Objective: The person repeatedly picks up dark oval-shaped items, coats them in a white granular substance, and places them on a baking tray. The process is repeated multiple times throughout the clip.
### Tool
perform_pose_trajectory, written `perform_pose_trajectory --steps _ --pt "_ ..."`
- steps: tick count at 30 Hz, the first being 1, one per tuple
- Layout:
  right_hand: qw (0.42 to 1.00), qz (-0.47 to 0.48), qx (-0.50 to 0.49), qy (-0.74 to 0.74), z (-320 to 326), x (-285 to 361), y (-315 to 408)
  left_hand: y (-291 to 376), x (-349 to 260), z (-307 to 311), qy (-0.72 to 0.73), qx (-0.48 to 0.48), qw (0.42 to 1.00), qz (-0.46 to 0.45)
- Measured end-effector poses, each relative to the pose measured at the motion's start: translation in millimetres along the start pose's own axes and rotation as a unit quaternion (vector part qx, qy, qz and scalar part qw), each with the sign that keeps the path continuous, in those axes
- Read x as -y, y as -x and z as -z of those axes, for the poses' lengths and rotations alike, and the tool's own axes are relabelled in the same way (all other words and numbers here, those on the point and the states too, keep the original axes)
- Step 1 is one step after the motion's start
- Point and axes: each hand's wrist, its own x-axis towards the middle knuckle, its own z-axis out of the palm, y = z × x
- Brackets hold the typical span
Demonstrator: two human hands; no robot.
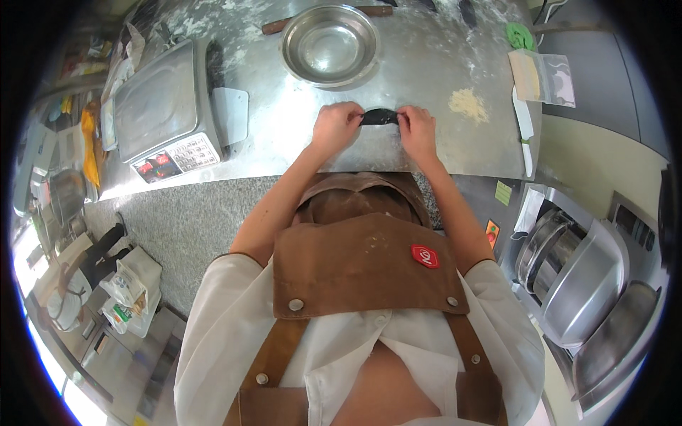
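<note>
Between my two hands a small, elongated piece of black dough (379, 116) is stretched sideways, just over the steel worktable (266, 144). My left hand (338, 121) pinches its left end with thumb and fingers. The opposite end is gripped the same way by my right hand (417, 128). Beyond my hands stands a round steel bowl (329, 49) with nothing in it. To the right of my right hand lies a small patch of pale yellow powder (469, 105).
A digital scale (157, 101) and a white plastic scraper (232, 114) are at left. Behind the bowl lies a wooden rolling pin (274, 27); dark pieces (468, 11) are farther back. A white knife (523, 114) lies along the right edge. Another person (80, 287) stands far left.
</note>
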Motion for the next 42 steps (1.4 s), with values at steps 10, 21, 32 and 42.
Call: perform_pose_trajectory --steps 10,21,32,42 --pt "0.999 0.012 -0.005 -0.033 11.1 0.2 18.0 5.0 -8.8 -9.3 0.035 -0.008 0.999 -0.037" --pt "0.999 0.010 0.030 -0.029 15.2 11.4 21.0 22.5 -17.4 -9.5 -0.009 -0.070 0.993 -0.094" --pt "0.999 -0.011 0.024 -0.034 6.1 21.2 15.5 12.7 -15.8 -23.2 -0.055 -0.100 0.990 -0.088" --pt "0.915 -0.225 0.040 -0.333 6.9 1.7 31.1 -11.2 -31.6 -11.7 0.108 0.113 0.987 0.036"
